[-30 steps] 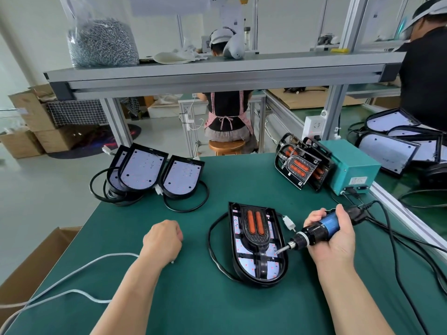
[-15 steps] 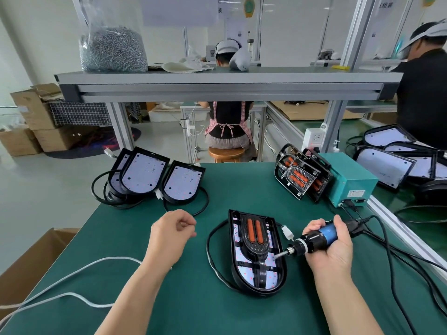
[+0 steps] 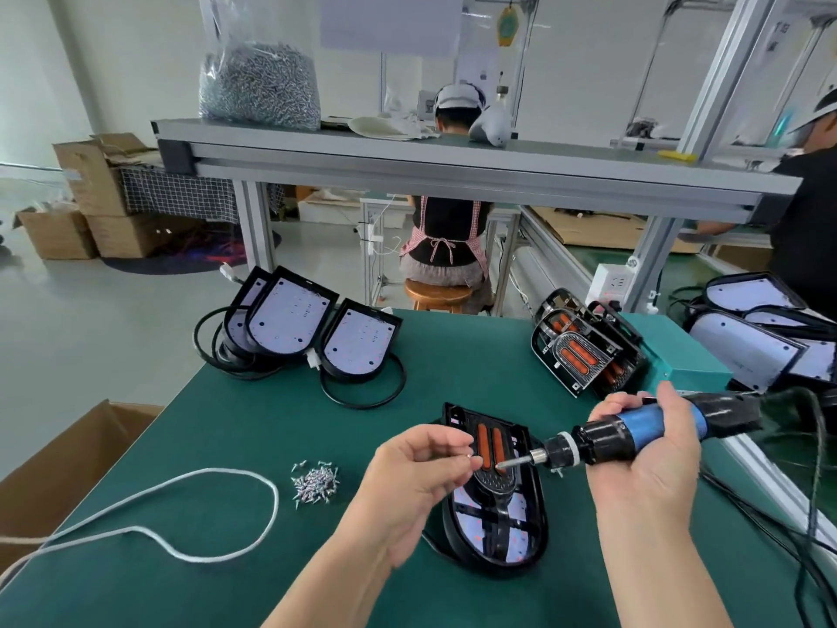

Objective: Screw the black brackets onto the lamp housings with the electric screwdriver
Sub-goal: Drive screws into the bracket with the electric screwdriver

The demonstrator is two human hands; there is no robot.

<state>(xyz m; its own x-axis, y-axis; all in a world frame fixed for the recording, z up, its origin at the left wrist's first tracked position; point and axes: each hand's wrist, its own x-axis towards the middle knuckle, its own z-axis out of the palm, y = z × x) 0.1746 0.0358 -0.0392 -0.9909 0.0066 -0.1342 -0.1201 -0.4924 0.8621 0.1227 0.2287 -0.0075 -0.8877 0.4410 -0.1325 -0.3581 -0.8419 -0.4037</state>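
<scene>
Green bench mat: white cord looped left; loose screws; left hand pinching a screw, partly covering the lamp housing and black bracket; right hand gripping the electric screwdriver.

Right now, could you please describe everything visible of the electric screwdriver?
The electric screwdriver has a blue barrel, black front collar, silver chuck and a thin metal bit. The right hand grips its barrel, holding it nearly level above the lamp housing, bit pointing left toward the small screw pinched by the left hand. A black cable leaves its rear.
</scene>
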